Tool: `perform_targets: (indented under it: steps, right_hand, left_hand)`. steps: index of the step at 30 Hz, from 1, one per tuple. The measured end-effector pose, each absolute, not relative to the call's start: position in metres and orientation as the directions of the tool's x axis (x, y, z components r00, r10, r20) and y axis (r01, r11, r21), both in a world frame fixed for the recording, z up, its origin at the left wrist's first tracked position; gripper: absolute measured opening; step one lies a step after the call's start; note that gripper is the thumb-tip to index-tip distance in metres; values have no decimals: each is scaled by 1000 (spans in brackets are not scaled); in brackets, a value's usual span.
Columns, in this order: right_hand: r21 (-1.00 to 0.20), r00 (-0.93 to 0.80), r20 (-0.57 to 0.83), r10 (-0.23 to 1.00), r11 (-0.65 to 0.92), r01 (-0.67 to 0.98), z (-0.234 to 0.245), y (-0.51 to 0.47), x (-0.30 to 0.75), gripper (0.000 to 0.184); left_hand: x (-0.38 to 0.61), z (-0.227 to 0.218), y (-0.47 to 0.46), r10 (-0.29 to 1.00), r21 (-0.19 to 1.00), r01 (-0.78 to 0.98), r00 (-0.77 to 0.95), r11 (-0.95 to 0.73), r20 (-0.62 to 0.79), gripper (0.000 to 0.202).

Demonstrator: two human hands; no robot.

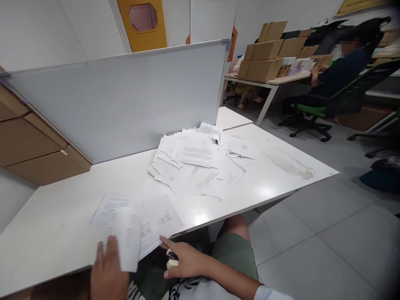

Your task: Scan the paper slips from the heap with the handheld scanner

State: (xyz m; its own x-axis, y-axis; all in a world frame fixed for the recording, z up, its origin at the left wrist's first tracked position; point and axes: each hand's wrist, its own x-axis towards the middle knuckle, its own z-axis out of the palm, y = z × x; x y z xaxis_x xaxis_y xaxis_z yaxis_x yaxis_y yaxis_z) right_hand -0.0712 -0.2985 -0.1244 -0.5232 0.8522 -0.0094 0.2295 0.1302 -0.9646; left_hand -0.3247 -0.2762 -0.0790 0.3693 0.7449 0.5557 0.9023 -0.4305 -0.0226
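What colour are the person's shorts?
The shorts are olive green, seen clearest in the head view.

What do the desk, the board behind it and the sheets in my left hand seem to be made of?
The desk looks like white laminate, glossy with glare. The board seems enamelled whiteboard in a metal frame, by its sheen and corner cap. The sheets look like thin matte paper, printed and bending softly.

The left hand (108, 275) holds some sheets (123, 237) at the near edge of the table (53, 233), and the right hand (184, 260) holds a small white object (171, 259) just beside them. A loose pile of papers (190, 162) lies in the middle of the table, near a whiteboard (109, 108), and far behind a person (340, 75) sits at a desk (265, 81) with cardboard boxes (265, 54).
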Motion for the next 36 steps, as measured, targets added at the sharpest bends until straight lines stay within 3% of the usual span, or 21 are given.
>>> perform_targets:
  steps: [4,8,12,17,20,24,27,30,36]
  right_hand:
    - [-972,-561,121,819,212,100,-124,-310,-71,93]
    - [-992,-311,130,942,124,-39,-145,-336,-42,73]
    - [-995,-92,9,996,-1,-104,-168,-359,-16,63]
    - [-905,-6,-274,962,-260,-338,-176,-366,-20,54]
    - [-790,14,-402,915,-339,-510,-180,-371,-24,56]
    - [-631,-46,-464,884,-367,-683,-185,-387,-14,48]
    - [-594,-115,-457,882,-399,-698,-184,-394,-3,38]
    - [-664,-158,-426,891,-426,-614,-176,-387,-1,37]
    - [-779,-220,-357,908,-419,-467,-159,-352,-27,44]
  left_hand:
    - [-263,-86,-289,803,-54,935,330,-351,497,88]
    - [-229,-100,-295,828,36,935,294,-352,477,83]
    - [-191,-102,-295,865,88,925,310,-371,394,66]
    - [-159,-112,-283,908,112,924,327,-366,262,60]
    - [-167,-122,-282,894,55,915,377,-401,243,66]
    - [-195,-128,-281,819,-73,853,517,-516,249,79]
    - [-213,-125,-279,752,-124,788,614,-604,239,73]
    - [-225,-117,-276,742,-153,783,621,-603,253,65]
    - [-229,-111,-279,842,-143,867,498,-477,210,51]
